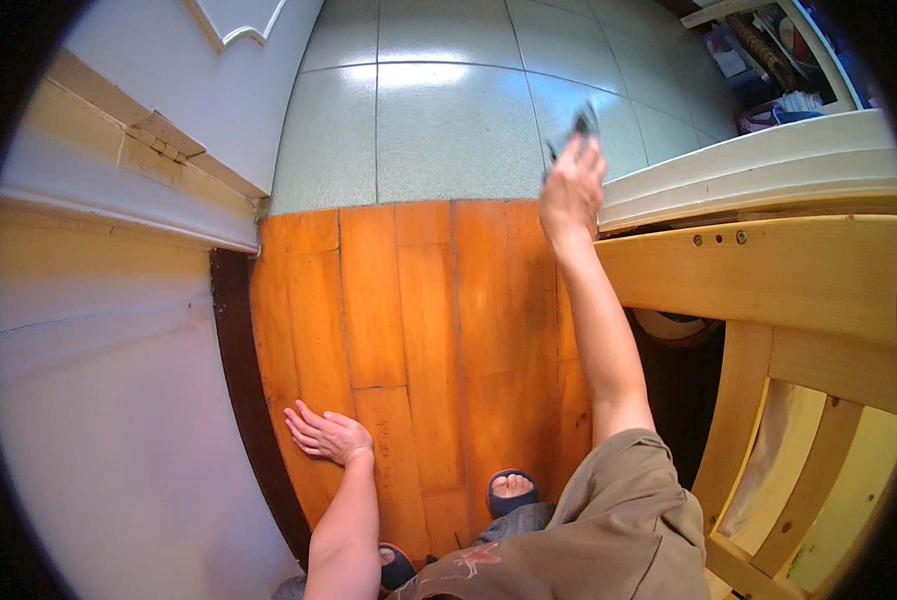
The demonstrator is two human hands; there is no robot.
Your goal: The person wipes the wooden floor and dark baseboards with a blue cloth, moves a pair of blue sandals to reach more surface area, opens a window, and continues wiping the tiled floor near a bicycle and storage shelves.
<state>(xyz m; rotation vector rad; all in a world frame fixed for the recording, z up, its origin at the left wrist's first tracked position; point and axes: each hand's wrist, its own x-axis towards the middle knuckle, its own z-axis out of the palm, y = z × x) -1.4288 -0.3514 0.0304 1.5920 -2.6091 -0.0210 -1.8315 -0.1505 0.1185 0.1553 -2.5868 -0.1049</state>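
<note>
My right hand point(574, 187) reaches forward over the place where the wooden floor meets the tiles. It grips a small dark object point(585, 121), which is too blurred by motion to name. Part of that object is hidden behind my fingers. Low on the left, my left hand point(330, 436) hangs with nothing in it, its fingers loosely spread. It shows against the orange-brown plank floor point(403, 300), near the dark baseboard point(257, 397); whether it touches either cannot be told.
Grey-green floor tiles point(448, 135) lie ahead through a doorway. A white door point(216, 97) with a hinge stands at the left, beside a pale wall point(111, 420). On the right are a white door frame point(748, 165) and a pine wood frame point(756, 277). A shelf point(786, 67) holds several items.
</note>
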